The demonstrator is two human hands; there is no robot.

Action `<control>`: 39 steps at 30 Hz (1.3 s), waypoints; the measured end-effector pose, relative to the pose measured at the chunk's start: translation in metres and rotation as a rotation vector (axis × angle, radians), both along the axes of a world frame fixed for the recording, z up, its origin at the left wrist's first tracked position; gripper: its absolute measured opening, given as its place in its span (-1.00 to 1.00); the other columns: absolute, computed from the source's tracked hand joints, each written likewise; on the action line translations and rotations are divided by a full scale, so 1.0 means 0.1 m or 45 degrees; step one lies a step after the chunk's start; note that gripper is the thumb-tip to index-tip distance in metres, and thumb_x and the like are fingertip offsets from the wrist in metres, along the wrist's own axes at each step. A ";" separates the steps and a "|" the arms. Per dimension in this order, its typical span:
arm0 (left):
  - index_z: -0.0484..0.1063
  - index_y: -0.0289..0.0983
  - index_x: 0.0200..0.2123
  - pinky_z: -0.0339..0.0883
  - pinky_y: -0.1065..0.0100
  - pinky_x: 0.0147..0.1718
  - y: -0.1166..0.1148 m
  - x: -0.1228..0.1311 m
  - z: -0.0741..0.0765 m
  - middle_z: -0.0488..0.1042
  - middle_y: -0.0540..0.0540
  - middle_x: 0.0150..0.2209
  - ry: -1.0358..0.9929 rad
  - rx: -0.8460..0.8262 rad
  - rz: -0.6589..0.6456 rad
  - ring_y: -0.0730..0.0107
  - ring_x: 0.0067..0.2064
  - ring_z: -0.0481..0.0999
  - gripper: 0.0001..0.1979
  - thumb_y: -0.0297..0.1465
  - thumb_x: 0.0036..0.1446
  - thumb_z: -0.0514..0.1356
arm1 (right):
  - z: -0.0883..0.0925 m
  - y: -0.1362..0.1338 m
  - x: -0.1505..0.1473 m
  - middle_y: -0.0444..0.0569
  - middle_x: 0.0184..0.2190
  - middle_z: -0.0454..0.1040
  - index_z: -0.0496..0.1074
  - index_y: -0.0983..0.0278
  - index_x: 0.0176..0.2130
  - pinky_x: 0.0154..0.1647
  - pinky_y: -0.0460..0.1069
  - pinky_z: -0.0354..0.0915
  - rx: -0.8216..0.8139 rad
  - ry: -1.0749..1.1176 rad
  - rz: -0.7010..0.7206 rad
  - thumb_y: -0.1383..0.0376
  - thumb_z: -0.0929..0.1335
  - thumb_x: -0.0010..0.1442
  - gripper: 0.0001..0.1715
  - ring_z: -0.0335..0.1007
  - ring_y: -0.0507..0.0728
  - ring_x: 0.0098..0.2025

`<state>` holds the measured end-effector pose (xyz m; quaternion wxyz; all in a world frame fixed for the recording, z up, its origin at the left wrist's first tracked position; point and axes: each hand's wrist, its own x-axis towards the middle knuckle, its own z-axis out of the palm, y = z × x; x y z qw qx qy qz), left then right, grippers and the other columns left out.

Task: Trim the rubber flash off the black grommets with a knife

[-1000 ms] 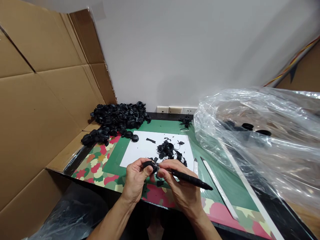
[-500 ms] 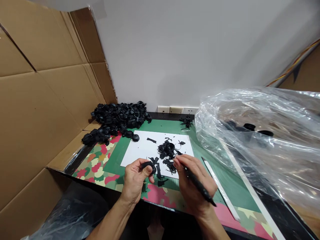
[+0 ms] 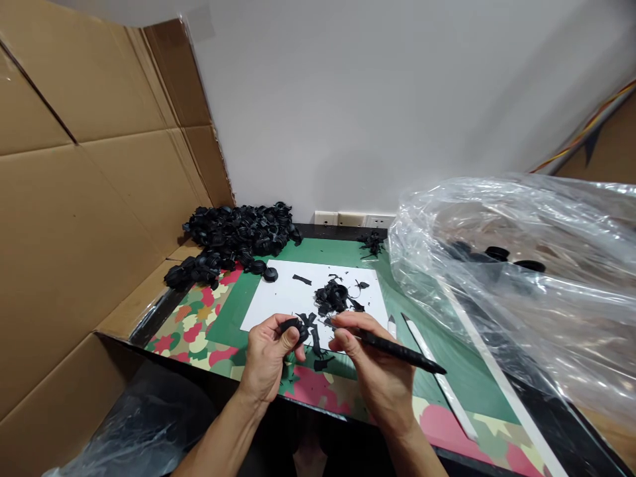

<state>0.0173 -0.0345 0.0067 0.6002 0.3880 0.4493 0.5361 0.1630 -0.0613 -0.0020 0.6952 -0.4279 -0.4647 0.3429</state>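
Two things are held at the near edge of the white paper (image 3: 278,298): the left hand (image 3: 267,351) pinches a black rubbery piece (image 3: 298,327), the right hand (image 3: 382,383) a pen-shaped cutter (image 3: 405,353). Trimming seems underway; next needs careful cuts.

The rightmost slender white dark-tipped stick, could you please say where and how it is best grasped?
Probably grip the stick low on its shaft, from the near side: its tip points away, and the black pen-shaped tool visually overlaps its middle.
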 end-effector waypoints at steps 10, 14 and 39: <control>0.48 -0.36 -0.46 0.21 0.49 -0.62 0.00 0.01 -0.02 0.43 0.03 -0.62 0.020 0.079 -0.003 0.56 -0.66 0.35 -0.62 -0.21 -0.27 0.46 | 0.02 0.01 -0.05 -0.04 -0.39 0.56 0.52 0.20 -0.31 -0.33 0.00 0.46 0.216 -0.358 0.022 0.33 0.39 0.16 -0.94 0.51 0.12 -0.35; 0.47 -0.35 -0.47 0.22 0.51 -0.63 0.00 0.02 -0.04 0.44 0.04 -0.63 0.049 0.087 0.006 0.57 -0.66 0.35 -0.64 -0.23 -0.26 0.46 | 0.06 0.00 -0.07 -0.05 -0.39 0.56 0.48 0.21 -0.29 -0.31 -0.03 0.45 0.369 -0.498 -0.032 0.41 0.36 0.17 -0.88 0.51 0.09 -0.34; 0.46 -0.35 -0.50 0.18 0.49 -0.63 -0.01 -0.02 0.01 0.39 0.04 -0.69 0.074 0.056 0.022 0.54 -0.67 0.34 -0.57 -0.14 -0.31 0.45 | -0.02 0.03 -0.01 0.00 -0.29 0.49 0.52 0.23 -0.30 -0.42 0.00 0.46 -0.040 -0.014 0.126 0.14 0.40 0.14 -0.79 0.48 0.10 -0.38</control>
